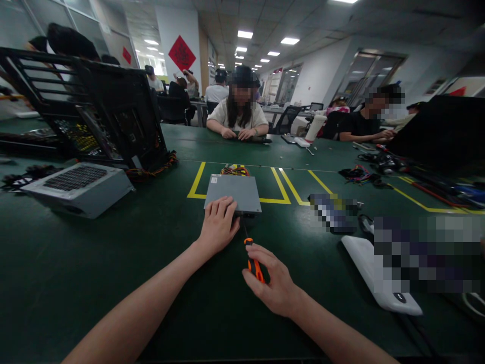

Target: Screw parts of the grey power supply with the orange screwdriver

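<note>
A grey computer power supply (237, 189) lies on the green table straight in front of me, its bundle of coloured wires (235, 170) behind it. My left hand (220, 222) grips its near left side, fingers on the top face and thumb down at the front edge. In my right hand (275, 280) is a screwdriver (255, 267) with an orange and black handle, held between thumb and fingers. Its thin shaft points away from me toward the front face of the power supply. Whether the tip touches a screw I cannot make out.
Left, a second power supply (79, 187) stands beside an open black computer case (113, 111). Yellow tape (282, 187) marks the table. On the right lie a white power-bank-like device (379, 273), cables (359, 174) and blurred items. A person (237, 108) sits opposite; another (369, 119) is far right.
</note>
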Available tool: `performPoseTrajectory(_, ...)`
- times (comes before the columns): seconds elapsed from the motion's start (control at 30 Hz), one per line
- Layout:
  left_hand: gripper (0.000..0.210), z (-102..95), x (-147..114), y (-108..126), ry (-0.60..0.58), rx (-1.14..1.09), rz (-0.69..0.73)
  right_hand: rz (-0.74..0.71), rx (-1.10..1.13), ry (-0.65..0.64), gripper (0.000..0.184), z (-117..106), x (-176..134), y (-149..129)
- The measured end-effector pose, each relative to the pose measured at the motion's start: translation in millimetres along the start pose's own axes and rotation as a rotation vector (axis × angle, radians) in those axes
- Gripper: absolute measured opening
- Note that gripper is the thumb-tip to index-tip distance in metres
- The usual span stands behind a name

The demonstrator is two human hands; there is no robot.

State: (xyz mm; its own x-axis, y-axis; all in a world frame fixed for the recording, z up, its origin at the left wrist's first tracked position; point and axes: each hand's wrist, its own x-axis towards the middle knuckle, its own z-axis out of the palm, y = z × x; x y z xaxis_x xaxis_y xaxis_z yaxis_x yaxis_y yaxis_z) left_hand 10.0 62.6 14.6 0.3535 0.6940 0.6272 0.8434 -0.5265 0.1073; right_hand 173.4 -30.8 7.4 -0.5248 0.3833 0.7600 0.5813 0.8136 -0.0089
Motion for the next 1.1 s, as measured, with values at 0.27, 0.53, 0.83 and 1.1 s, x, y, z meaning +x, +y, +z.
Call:
performPoseTrajectory(0.27,0.033,-0.1,0.3,0.0,-0.004,0.006,0.0,-0.006,-0.047,0.016,0.026,-1.0,0.0,0.0)
performPoseTrajectory(0.53,0.034,1.2,0.0,-0.2,0.008,0.005,0.003,-0.028,0.005,0.047,0.025,-3.9,3.8,-0.4)
performPoseTrajectory(0.83,0.034,0.4,0.0,0.3,0.009,-0.003,0.002,-0.063,0.063,-0.011,0.029,-1.2,-0.7,0.3)
performPoseTrajectory(1.1,0.034,-0.6,0.4,1.1,0.019,-0.022,0.005,-0.1,-0.002,-0.092,0.024,-3.3,-1.6,1.2)
